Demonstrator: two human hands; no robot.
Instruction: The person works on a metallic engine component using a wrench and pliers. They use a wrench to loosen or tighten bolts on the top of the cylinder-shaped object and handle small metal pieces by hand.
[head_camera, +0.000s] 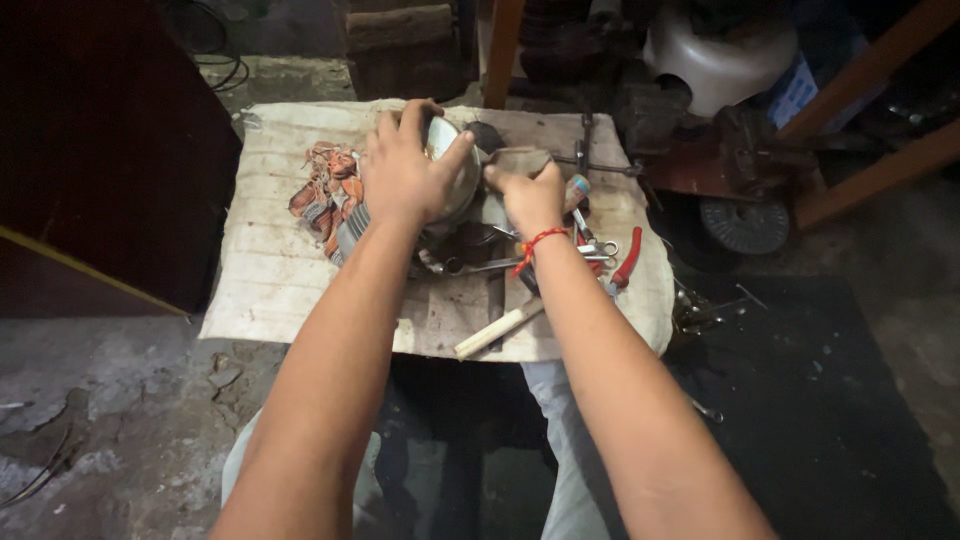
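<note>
On a low work surface covered with a dirty, pale ribbed sheet (270, 270), a round grey metal motor housing with a finned side (455, 190) sits near the middle, and both bare hands are on it. The left hand (405, 175) lies spread over the top of the housing, fingers curled down around its shiny rim and gripping it. The right hand (530, 195), with a red thread band at its wrist (537, 243), is closed on a small grey-brown block (520, 160) held against the housing's right side. Just left of the housing lies a tangle of reddish copper winding wire (322, 190). To the right of the right wrist sit red-handled pliers (627, 260) among other small metal tools, too jumbled to tell apart. A pale wooden handle (500, 328) lies near the front edge of the sheet, beneath the forearms.
</note>
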